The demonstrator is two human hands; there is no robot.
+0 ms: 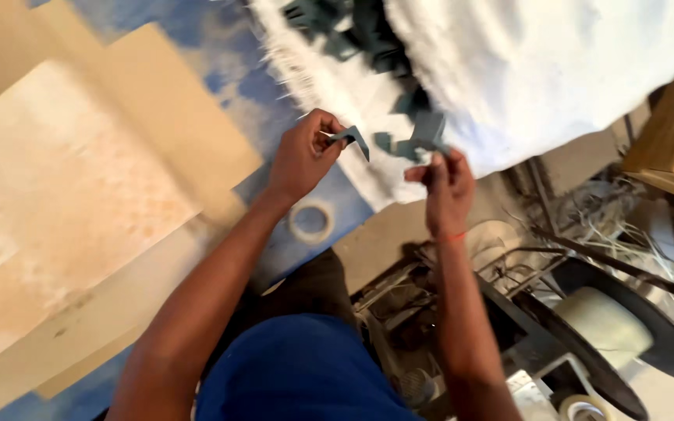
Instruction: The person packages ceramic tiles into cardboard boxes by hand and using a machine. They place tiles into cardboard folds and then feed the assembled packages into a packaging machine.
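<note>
Nearest to me: blue shirt [298,374] at bottom centre, both forearms running up from it.

L hand [303,156]: fingers curled closed, thumb and forefinger pinched on a small grey angled clip [352,139]. Clip sticks out to the right of the fingertips, bent like a corner piece.

R hand [448,187]: fingers bunched upward, tips closed on a second grey piece [428,134], approx. level with the L one. A thin red band sits at the wrist. The two pieces are near each other, not touching.

Below the L wrist: tape roll [310,221], flat on the blue floor [306,249]. Left of it, tan cardboard sheets [79,195], overlapping.

Right side, lower: dark metal frame [587,257] w/ loose wires, plus a large pale spool [606,327] on a black disc.

Farthest: white sack [555,70] spread across the top, w/ a heap of the same grey pieces [352,31] on it, just beyond both hands.
</note>
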